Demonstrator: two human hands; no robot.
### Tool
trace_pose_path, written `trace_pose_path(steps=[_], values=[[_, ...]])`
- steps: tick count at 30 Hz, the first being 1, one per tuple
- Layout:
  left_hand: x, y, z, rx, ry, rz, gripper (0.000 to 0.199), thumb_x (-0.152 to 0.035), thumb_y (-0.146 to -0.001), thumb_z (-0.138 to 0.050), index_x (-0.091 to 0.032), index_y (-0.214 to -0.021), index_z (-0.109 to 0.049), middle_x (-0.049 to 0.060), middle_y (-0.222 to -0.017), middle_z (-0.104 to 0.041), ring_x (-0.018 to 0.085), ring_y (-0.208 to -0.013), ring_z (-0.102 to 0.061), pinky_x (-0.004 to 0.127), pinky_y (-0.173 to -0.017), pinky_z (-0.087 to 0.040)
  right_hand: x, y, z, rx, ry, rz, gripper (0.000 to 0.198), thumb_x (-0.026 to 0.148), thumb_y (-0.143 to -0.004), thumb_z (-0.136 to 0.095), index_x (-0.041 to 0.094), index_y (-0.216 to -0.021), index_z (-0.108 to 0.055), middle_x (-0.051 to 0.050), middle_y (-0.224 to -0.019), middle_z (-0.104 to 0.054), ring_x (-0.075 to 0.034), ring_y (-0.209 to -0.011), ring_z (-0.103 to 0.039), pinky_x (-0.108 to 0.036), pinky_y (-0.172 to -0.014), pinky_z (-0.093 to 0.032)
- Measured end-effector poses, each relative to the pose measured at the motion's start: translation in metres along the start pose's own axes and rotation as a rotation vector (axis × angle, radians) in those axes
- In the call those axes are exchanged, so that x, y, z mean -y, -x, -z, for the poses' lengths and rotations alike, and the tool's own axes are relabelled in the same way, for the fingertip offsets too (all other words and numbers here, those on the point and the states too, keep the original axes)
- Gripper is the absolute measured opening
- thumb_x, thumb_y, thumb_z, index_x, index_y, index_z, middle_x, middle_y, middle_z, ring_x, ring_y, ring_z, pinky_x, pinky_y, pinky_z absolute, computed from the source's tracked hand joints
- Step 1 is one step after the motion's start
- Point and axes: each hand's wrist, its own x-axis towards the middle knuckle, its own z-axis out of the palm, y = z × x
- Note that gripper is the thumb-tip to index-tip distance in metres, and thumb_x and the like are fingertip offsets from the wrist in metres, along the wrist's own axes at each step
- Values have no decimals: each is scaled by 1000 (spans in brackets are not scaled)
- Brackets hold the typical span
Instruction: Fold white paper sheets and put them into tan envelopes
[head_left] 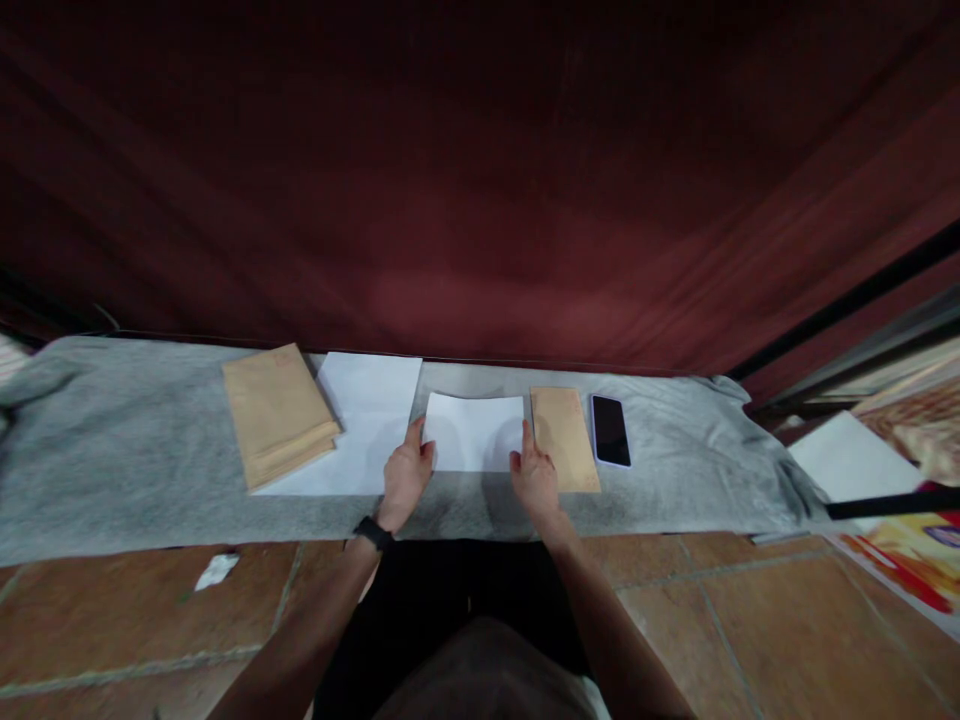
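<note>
A white sheet of paper [474, 435], perhaps folded, lies crosswise in front of me with its far edge curving slightly. My left hand [406, 474] pinches its left side, thumb on top. On the opposite side my right hand [535, 478] grips the sheet the same way, index finger stretched along the edge. Close by the right hand, partly under it, is a brown envelope [566, 440]. Larger white sheets [371, 420] lie left of my left hand, and a stack of brown envelopes [279, 410] overlaps them.
A phone [610, 432] with a dark screen rests right of the single envelope. Grey cloth [150, 450] covers the long narrow surface. A dark red panel [480, 200] rises behind it. Dark metal bars [862, 300] and a colourful printed package [911, 550] are at the right.
</note>
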Motion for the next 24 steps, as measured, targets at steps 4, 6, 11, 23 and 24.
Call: trace_pose_path(steps=[4,6,11,23,24], values=[[-2,1,2,9,-39,-6,53,-30,-98,-47,-20,-150,-38,9,-102,-75,24,-90,-72,30,-75,-50,1,1,-2,-10,47,-14,61,21,-102,-41,10,-157,-18,-16,-113,-71,-23,-97,-69,-32,-88,-48],[-4,3,3,8,-95,-19,54,-31,-99,-46,-19,-151,-37,10,-101,-75,25,-90,-73,31,-75,-50,3,2,-3,-13,75,-1,60,19,-101,-39,11,-157,-19,-16,-113,-70,-23,-97,-68,-35,-90,-47],[-6,4,1,0,-190,-91,52,-29,-100,-42,-18,-151,-38,12,-100,-75,26,-89,-73,32,-75,-51,6,5,-2,-79,130,13,56,15,-97,-39,11,-153,-34,-20,-121,-65,-29,-106,-62,-44,-95,-45],[-6,8,6,-42,-256,-238,44,-19,-98,-38,-15,-140,-51,16,-116,-68,25,-92,-70,37,-81,-54,41,-16,-32,-153,-89,292,50,31,-102,-42,17,-150,-43,-14,-159,-37,-29,-146,-33,-47,-118,-28],[-7,9,5,-79,-278,-270,45,-17,-97,-37,-13,-139,-52,18,-119,-66,27,-97,-69,40,-86,-53,41,-15,-36,-143,-82,288,50,31,-103,-43,18,-151,-43,-13,-160,-36,-29,-147,-33,-49,-118,-26]])
